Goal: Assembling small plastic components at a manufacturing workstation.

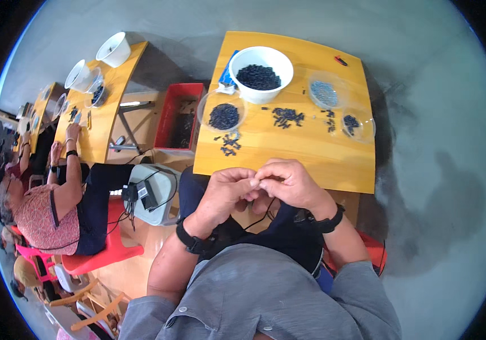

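Just off the near edge of the yellow table (pixel 288 164), my left hand (pixel 228 192) and my right hand (pixel 291 181) meet fingertip to fingertip. Both are pinched closed; whatever lies between the fingers is too small and covered to make out. Beyond them on the tabletop is a loose pile of small black parts (pixel 288 117). Left of that pile, a clear round tub (pixel 202 116) holds many dark parts, with a few more black pieces (pixel 229 148) scattered in front of it. A clear tub (pixel 362 135) with some black parts stands at the right edge.
A white bucket (pixel 285 62) full of black parts stands at the back, beside a blue box (pixel 226 73). Far right are a tub of light-blue pieces (pixel 325 93) and a red-and-black tool (pixel 341 60). Left stand a red crate (pixel 163 124), a grey stool (pixel 166 195) and a seated person (pixel 50 221).
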Available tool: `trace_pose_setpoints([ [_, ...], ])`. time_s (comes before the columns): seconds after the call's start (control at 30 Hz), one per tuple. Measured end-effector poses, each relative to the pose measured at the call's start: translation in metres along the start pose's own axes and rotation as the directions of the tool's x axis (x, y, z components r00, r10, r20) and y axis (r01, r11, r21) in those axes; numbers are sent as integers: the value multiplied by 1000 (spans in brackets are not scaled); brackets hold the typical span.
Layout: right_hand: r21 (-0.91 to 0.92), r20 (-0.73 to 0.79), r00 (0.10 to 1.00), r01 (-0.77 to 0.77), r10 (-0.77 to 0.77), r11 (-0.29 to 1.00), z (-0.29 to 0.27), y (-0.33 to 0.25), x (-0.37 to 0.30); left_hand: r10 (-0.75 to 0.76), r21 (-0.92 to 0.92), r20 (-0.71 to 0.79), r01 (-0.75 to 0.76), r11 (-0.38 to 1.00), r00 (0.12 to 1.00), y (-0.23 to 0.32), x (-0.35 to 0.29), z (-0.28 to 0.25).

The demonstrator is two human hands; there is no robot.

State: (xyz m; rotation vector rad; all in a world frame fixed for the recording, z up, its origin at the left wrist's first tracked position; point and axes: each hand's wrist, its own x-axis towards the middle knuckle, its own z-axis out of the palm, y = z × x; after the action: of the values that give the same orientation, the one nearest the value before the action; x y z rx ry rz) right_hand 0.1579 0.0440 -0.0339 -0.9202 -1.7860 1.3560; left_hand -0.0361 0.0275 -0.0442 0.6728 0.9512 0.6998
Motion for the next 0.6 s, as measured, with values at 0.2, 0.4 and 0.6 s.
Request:
trace_pose_setpoints([
  [0.2,297,49,971,-239,235,925,6,2,-16,-11,3,64,11,1000,998,-3,-2,-1],
  [0.4,99,-198,903,-367,380,925,-25,46,-12,-19,65,58,15,998,998,-14,-3,-4],
  [0.6,-372,-584,794,-444,166,815,-93,136,-9,-31,106,15,29,994,999,-18,-4,-6],
])
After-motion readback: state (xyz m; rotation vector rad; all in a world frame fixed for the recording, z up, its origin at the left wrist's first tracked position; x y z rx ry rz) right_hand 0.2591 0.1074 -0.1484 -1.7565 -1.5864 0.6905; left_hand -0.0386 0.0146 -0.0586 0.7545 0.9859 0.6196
